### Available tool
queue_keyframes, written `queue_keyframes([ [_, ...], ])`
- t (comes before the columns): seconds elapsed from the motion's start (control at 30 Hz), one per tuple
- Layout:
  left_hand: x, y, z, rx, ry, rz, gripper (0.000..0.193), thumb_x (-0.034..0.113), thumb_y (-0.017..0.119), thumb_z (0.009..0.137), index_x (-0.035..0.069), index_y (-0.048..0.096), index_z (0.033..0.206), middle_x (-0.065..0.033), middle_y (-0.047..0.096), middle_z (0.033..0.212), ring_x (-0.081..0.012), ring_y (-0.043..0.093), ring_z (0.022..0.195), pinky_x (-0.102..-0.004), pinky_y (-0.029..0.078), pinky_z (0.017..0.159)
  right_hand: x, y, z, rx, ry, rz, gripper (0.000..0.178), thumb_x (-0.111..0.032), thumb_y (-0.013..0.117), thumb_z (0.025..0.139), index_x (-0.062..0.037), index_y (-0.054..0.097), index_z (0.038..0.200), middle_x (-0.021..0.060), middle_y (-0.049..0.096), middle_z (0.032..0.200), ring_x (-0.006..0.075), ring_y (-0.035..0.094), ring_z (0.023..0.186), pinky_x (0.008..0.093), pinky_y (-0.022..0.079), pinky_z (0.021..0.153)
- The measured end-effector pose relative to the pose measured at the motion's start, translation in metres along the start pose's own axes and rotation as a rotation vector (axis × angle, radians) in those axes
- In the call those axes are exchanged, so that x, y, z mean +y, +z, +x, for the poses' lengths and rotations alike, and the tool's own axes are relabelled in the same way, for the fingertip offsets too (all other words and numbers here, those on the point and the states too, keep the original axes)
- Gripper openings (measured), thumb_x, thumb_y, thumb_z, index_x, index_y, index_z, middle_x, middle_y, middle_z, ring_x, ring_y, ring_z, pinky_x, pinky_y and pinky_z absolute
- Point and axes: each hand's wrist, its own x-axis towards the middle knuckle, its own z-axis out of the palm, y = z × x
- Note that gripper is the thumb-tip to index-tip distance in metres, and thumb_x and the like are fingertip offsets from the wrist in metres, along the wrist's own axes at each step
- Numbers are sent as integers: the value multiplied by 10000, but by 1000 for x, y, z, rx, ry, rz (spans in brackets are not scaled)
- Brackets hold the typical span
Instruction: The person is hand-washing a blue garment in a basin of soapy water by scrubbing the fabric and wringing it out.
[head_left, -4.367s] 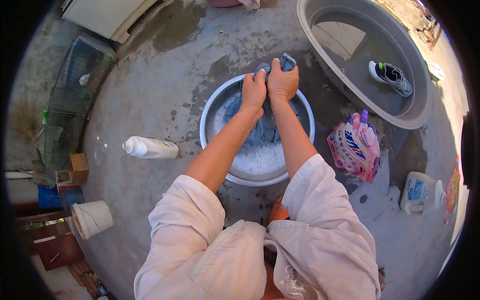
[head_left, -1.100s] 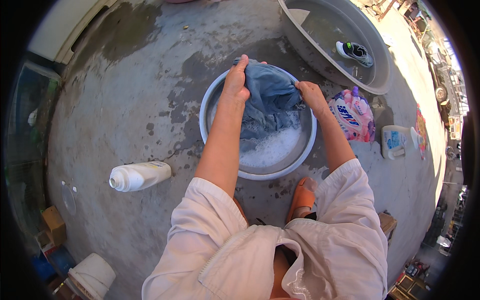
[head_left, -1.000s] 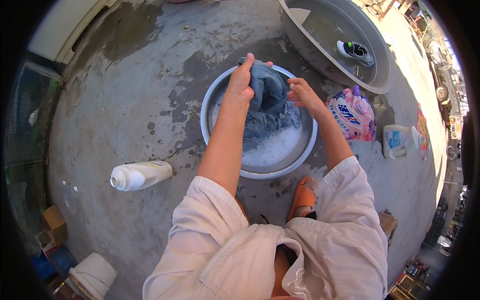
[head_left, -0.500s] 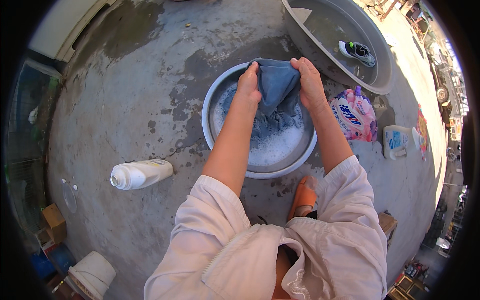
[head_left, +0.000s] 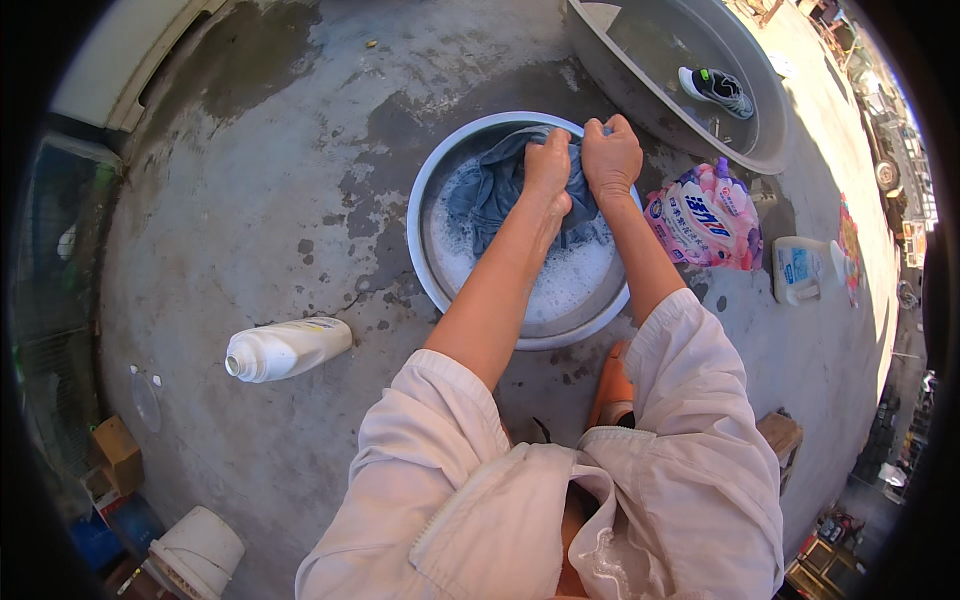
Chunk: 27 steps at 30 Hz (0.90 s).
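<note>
Left hand [head_left: 548,168] and right hand [head_left: 611,158] have drawn together, both fisted on the blue-grey cloth [head_left: 494,192], now bunched, not stretched. Cloth hangs under and left of them, in the sudsy basin [head_left: 417,232].

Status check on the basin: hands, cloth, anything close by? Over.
Left hand, right hand: both closed on blue cloth. Cloth bunched, partly in the basin's suds. Pink pouch right of basin; gray tub off its far right side.
</note>
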Motion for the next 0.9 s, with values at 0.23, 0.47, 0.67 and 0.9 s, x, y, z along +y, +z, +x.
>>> queue_keyframes([
  [0.23,29,-28,26,-98,-36,-140,279,323,542,851,76,537,722,-40,546,677,-140,511,556,-306,419,483,-51,-9,-61,-162,-158,361,318,-238,573,817,-38,418,625,121,429,545,167,402,508,330,367,509],
  [0.47,11,-7,20,-141,-182,-173,204,242,534,862,46,589,845,-55,610,774,-178,599,677,-328,501,623,20,17,-6,60,102,108,331,-334,504,833,-38,527,687,186,568,611,393,556,593,446,419,557],
  [0.67,22,13,25,-258,-259,-374,376,415,483,899,48,566,894,-99,623,806,-244,631,741,-419,534,692,31,-6,13,-93,104,218,282,-322,540,834,-55,532,743,140,598,740,274,575,711,373,437,665],
  [0.9,27,27,16,-353,-333,-302,556,486,383,922,-34,500,1080,-180,592,1018,-303,627,864,-433,525,788,33,-57,25,-746,499,796,403,-347,580,849,-33,568,1100,90,567,1086,169,525,983,274,392,887],
])
